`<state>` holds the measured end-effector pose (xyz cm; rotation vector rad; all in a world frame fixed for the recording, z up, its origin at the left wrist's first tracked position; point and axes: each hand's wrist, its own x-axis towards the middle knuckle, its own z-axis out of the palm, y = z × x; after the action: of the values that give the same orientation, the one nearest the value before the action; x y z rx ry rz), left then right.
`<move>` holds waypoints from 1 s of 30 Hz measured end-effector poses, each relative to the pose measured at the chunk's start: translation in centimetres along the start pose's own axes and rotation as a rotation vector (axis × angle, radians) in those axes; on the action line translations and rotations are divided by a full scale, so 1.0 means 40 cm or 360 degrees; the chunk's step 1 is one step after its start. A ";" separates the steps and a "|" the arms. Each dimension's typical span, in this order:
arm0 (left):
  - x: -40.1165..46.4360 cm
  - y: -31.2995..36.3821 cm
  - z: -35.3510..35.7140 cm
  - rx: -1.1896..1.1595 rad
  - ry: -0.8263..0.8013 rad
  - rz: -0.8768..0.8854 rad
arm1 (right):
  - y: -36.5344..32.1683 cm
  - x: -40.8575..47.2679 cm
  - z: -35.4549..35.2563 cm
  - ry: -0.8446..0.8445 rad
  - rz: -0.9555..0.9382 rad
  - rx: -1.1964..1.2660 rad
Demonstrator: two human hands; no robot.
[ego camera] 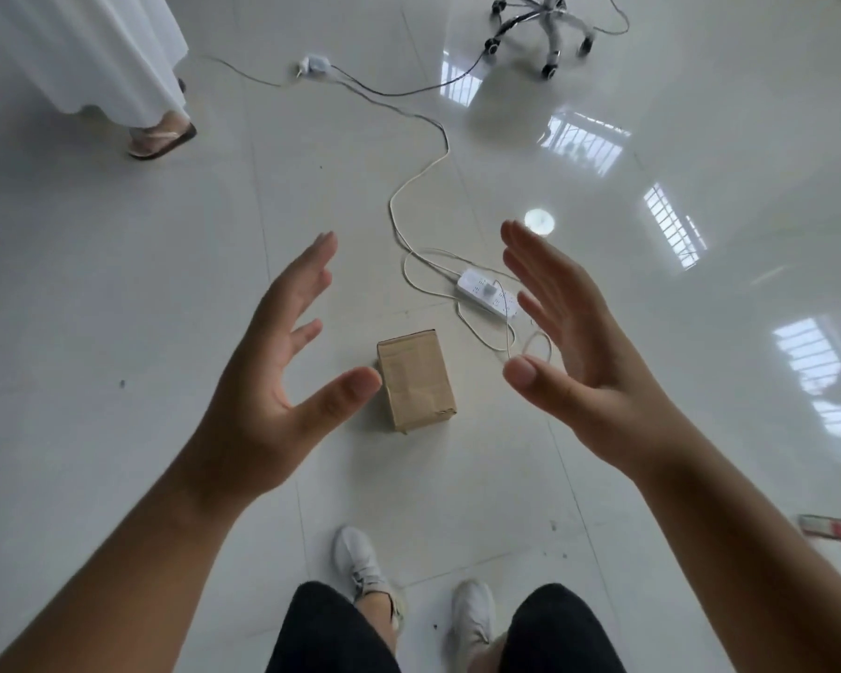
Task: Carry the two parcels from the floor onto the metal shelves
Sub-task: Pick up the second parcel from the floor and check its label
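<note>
One brown cardboard parcel [416,378] lies on the glossy white tiled floor, just ahead of my feet. My left hand [282,361] hovers above and to the left of it, palm turned inward, fingers spread, holding nothing. My right hand [569,347] hovers above and to the right, also open and empty, palm facing the left hand. Neither hand touches the parcel. Only this one parcel is in view, and the metal shelves are out of sight.
A white power strip [489,292] with looping cables lies just beyond the parcel on the right. A chair's wheeled base [540,26] stands at the back. Another person's sandalled foot [163,138] and white garment are at the far left. A small red object [833,528] lies at the right edge.
</note>
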<state>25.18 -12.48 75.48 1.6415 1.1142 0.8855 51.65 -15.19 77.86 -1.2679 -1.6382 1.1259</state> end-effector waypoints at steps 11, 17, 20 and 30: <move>0.163 -0.537 0.231 -0.0031 0.0131 -0.0287 | 0.594 0.164 -0.002 -0.0106 0.0223 0.0049; 0.187 -0.896 0.394 -0.0119 0.0188 -0.0457 | 0.986 0.192 0.095 -0.0219 0.0322 0.0036; 0.190 -1.080 0.455 -0.0132 0.0239 -0.0556 | 1.175 0.197 0.152 -0.0240 0.0355 0.0015; 0.221 -1.591 0.605 0.0094 0.0308 -0.0615 | 1.714 0.233 0.299 -0.0184 0.0452 -0.0118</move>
<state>32.77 -1.49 8.14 1.3401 1.5418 0.7723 59.19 -0.35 9.66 -1.5449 -1.6314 1.3407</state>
